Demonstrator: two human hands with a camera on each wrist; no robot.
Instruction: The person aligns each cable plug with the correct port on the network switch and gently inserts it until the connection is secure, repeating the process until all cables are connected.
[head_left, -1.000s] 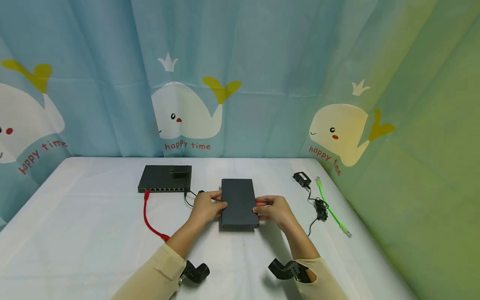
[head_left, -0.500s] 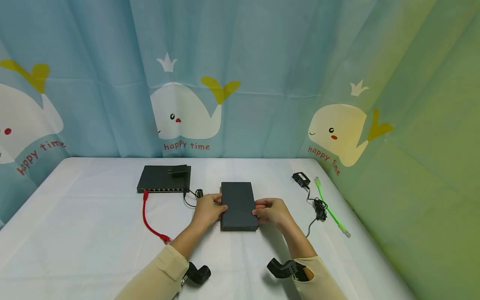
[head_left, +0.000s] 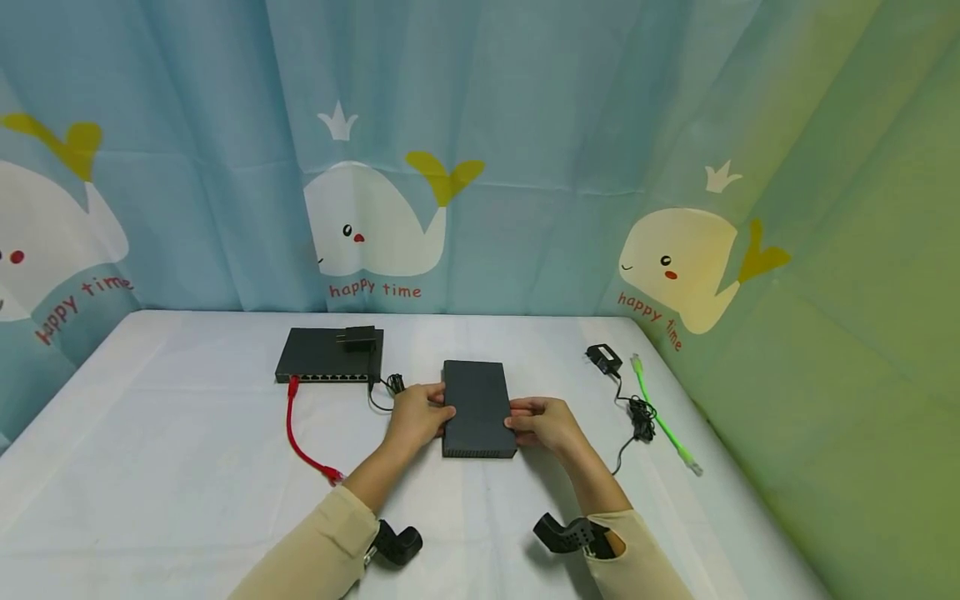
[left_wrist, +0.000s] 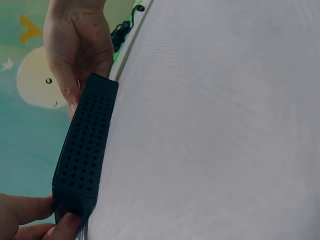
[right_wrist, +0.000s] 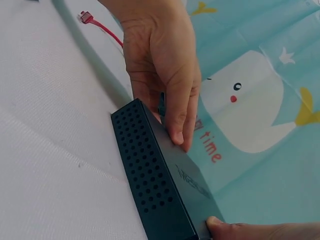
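Observation:
A dark, flat network switch (head_left: 480,410) lies near the middle of the white table, its perforated short side facing me. My left hand (head_left: 417,414) grips its left long side, thumb on the top edge and fingers lower down. On the opposite side, my right hand (head_left: 545,423) holds it the same way. Both wrist views show rows of round holes in the switch's end (left_wrist: 85,145), close against the cloth. Some fingers are hidden behind the casing. Lettering shows faintly on the top (right_wrist: 192,180) in the right wrist view.
Back left, another black switch (head_left: 315,350) carries a power adapter (head_left: 357,337) on top. A red network cable (head_left: 294,433) is plugged into its front and trails forward. At right lie another adapter (head_left: 603,358), its bundled cord (head_left: 642,418) and a green network cable (head_left: 663,421). A printed curtain (head_left: 525,167) hangs behind.
The held switch has come down slightly to the table between both hands, and the shadow gap under its front edge has closed. In the last half second almost nothing has moved.

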